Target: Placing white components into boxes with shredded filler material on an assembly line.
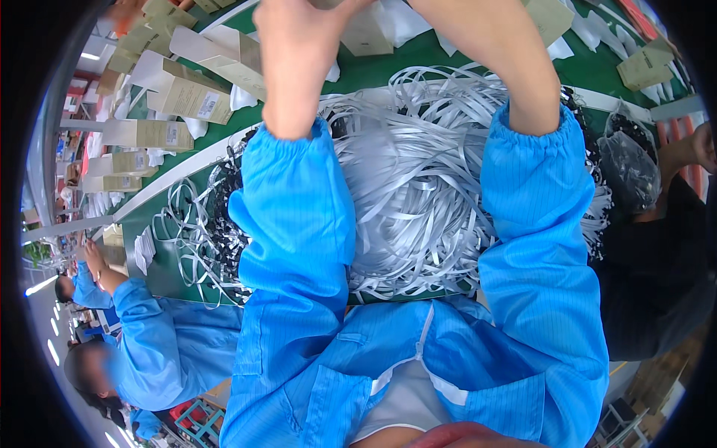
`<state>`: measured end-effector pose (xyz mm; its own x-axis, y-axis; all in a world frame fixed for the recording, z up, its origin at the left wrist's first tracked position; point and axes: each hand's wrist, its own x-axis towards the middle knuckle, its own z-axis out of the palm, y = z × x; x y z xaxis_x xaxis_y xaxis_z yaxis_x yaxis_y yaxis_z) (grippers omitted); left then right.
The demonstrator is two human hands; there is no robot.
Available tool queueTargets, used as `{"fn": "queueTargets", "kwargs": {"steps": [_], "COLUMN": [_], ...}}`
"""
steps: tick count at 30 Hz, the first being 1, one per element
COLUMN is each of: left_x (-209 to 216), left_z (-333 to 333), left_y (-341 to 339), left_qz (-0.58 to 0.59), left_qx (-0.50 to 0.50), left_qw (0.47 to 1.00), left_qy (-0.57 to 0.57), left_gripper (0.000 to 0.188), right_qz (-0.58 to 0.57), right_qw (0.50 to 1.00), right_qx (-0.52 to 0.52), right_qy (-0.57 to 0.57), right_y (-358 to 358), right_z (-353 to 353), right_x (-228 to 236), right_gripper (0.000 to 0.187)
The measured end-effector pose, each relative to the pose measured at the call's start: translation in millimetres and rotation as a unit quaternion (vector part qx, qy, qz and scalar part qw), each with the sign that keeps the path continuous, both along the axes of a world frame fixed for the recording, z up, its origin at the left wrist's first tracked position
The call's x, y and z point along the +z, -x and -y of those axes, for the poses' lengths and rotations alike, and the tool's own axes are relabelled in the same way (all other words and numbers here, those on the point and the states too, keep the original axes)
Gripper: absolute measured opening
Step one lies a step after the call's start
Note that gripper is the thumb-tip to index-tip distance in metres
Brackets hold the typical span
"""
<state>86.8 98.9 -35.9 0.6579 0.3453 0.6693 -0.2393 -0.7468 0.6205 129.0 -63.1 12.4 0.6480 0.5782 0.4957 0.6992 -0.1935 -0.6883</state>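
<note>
Left hand (297, 33): fingers cut off by upper edge. Right hand: beyond it. Pale strap heap (426, 187): sides partly hidden behind blue sleeves (297, 209). Carton label (208, 105): print too small to read.

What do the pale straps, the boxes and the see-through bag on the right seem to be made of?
Straps: probably synthetic ribbon with a satin sheen; they curl softly and catch light along their flat sides.
Boxes: likely thin card, matte beige; crisp folds and raised flaps suggest it.
Bag: seemingly thin plastic film, glossy; wrinkles glint and dark contents show through.
</note>
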Motion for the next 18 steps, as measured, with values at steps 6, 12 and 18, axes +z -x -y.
{"fn": "queueTargets", "kwargs": {"steps": [6, 12, 18], "left_x": [-17.4, -5.9, -7.2], "left_z": [-0.4, -9.9, -28.3], "left_y": [-9.8, 17.6, 37.3], "left_qz": [-0.029, -0.337, -0.462], "left_qx": [-0.032, 0.027, -0.047], "left_qw": [0.999, 0.941, 0.871], "left_qy": [0.001, -0.020, -0.159], "left_gripper": [0.123, 0.063, 0.083], "right_qz": [0.197, -0.092, -0.050], "right_qw": [0.979, 0.881, 0.874], "right_qx": [0.043, -0.014, 0.013], "right_qy": [0.027, 0.464, 0.482], "right_y": [-76.2, -118.5, -118.5], "right_z": [18.6, -7.6, -8.3], "right_x": [-105.9, -149.4, -147.0], "right_gripper": [0.022, 0.028, 0.031]}}
